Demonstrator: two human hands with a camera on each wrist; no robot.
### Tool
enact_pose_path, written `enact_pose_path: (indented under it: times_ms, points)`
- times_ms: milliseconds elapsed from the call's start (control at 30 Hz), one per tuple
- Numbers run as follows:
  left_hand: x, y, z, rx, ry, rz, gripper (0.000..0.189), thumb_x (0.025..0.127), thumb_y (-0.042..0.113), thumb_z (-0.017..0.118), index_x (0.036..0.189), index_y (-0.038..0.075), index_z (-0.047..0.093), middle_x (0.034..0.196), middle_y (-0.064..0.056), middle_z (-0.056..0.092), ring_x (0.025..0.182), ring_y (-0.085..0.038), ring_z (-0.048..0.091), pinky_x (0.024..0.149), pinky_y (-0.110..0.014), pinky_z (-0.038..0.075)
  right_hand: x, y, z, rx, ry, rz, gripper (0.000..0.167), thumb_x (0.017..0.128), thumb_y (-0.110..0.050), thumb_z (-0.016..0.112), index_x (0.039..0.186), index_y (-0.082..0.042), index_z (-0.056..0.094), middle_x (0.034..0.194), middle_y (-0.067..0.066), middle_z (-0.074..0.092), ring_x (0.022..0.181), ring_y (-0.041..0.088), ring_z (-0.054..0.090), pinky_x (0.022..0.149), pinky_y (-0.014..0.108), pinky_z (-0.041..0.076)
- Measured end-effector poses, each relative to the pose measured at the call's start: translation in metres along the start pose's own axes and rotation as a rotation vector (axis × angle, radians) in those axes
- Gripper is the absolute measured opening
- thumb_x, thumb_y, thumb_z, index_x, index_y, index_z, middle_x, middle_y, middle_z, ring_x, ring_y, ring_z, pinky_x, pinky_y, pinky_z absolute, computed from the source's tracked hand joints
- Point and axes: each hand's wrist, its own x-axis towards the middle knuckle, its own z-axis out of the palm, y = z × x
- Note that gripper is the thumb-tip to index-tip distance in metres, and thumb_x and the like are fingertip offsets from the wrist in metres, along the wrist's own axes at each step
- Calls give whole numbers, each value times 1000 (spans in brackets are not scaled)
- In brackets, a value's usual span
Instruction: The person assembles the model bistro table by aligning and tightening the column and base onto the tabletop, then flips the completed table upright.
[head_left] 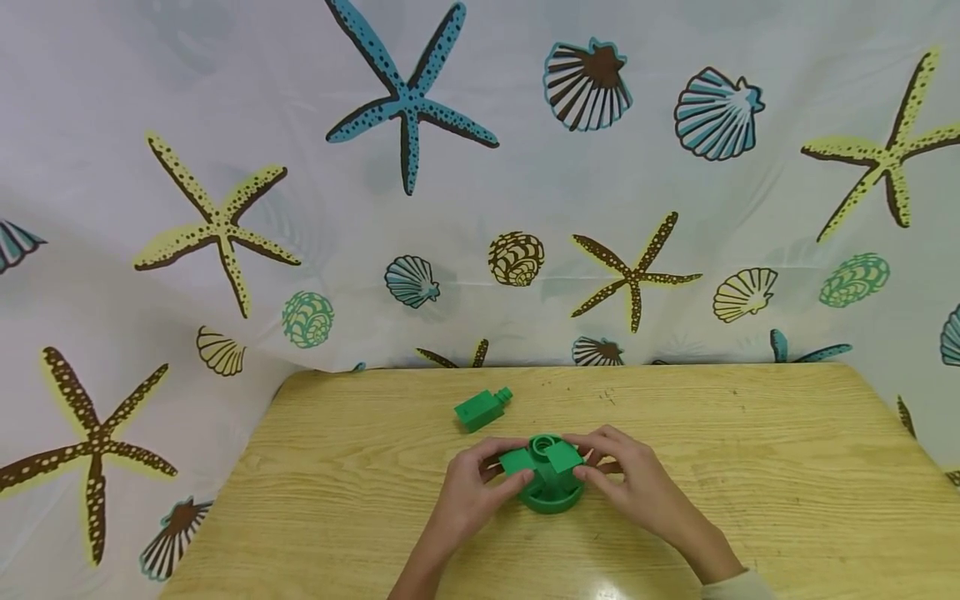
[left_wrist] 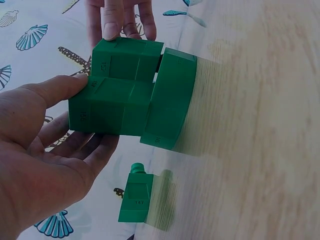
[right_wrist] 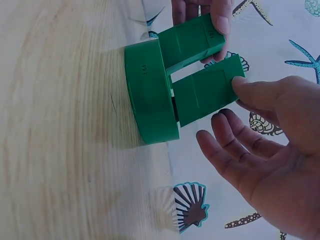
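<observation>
Standing over a round green base on the wooden table, two green blocks are pinched one apiece by left hand and right hand; likely light, stiff plastic, best gripped by flat sides. A knobbed block lies beyond.

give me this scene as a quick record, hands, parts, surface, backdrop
left hand: grips the left green block
right hand: holds the right green block
base: round, green, under both blocks
fit: narrow gap between right block and base
apart: knobbed green block, lying beyond the hands
surface: wood-grain table
backdrop: white patterned cloth
</observation>
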Motion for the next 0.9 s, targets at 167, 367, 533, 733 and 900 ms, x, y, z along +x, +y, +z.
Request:
enact_pose_path:
  times_ms: [167, 367, 533, 733, 900]
  points:
    - [0, 2, 1, -14, 2, -10, 38, 93, 8, 78, 128, -4, 67, 128, -18, 65, 121, -34, 63, 98, -36, 55, 0, 1, 1, 26, 53, 7, 36, 92, -9, 78, 127, -7, 69, 120, 6, 68, 109, 29, 68, 87, 34, 60]
    - [0, 2, 1, -27, 2, -6, 39, 93, 7, 77, 128, -4, 67, 129, -19, 65, 122, -35, 62, 99, -36, 54, 4, 2, 6, 23, 113, 51, 36, 88, -15, 83, 120, -11, 68, 114, 5, 72, 101, 24, 72, 85, 34, 61]
    - [0, -1, 1, -21, -6, -8, 39, 93, 8, 77, 129, -4, 67, 129, -18, 65, 122, -34, 62, 99, -35, 55, 6, 3, 10, -31, 101, 44, 45, 90, -11, 81, 133, -11, 66, 107, 3, 66, 90, 20, 71, 75, 29, 61]
    - [1, -3, 0, -14, -17, -22, 40, 93, 10, 78, 129, -2, 67, 130, -15, 65, 122, -32, 62, 99, -33, 54, 5, 2, 8, -77, 109, 66, 45, 92, -19, 80, 135, -13, 66, 106, 1, 63, 89, 18, 67, 73, 25, 60]
    - [0, -3, 0, -7, -13, -18, 39, 93, 11, 79, 128, -1, 68, 128, -15, 66, 121, -31, 63, 98, -35, 55, 2, 4, 0, -48, 154, 57, 38, 90, -11, 81, 126, -9, 69, 116, 5, 69, 102, 26, 70, 81, 30, 61]
